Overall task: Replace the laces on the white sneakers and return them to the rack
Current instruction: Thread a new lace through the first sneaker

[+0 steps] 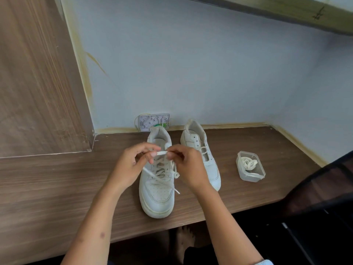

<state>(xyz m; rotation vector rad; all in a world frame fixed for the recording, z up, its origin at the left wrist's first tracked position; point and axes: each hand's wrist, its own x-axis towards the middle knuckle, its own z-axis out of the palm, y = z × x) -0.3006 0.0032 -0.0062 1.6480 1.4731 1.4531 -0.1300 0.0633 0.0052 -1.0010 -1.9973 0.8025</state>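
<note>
Two white sneakers stand on a brown wooden desk [57, 188], toes toward me. The near sneaker [157, 196] is laced, with its cream lace [161, 153] stretched between my hands above the tongue. My left hand [131, 165] pinches one part of that lace, and my right hand [186, 165] pinches the other part right beside it. Loose lace ends trail down over the toe box. The second sneaker [200, 148] stands behind my right hand, partly hidden, with a lace through its lower eyelets only.
A clear plastic box [250, 167] holding a coiled cream lace sits on the desk to the right. A small open wall box [154, 122] with wires is at the desk's back edge. A wooden cabinet side rises at left; a dark chair is at lower right.
</note>
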